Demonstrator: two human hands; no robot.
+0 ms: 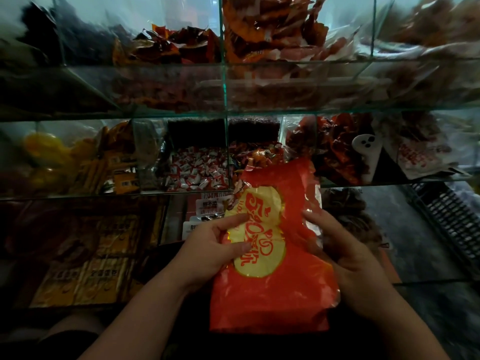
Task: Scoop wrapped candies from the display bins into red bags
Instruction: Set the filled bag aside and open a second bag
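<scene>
Bag (pixel 275 289) gripped flat between left hand (pixel 207 252) and right hand (pixel 345 252) — unopened, I'd say; candies (pixel 200 172) ahead, unscooped.

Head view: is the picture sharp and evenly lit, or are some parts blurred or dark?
Head view: uneven; the red bag and both hands are fairly sharp, the upper glass bins hazy with reflections, edges dim and smeared, and shelf lines bent by the wide lens.

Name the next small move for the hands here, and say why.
Probably spread the red bag's top edge open. Both the left hand and right hand grip its sides, its mouth looks closed, and the bin of white-and-red wrapped candies sits just beyond.
</scene>
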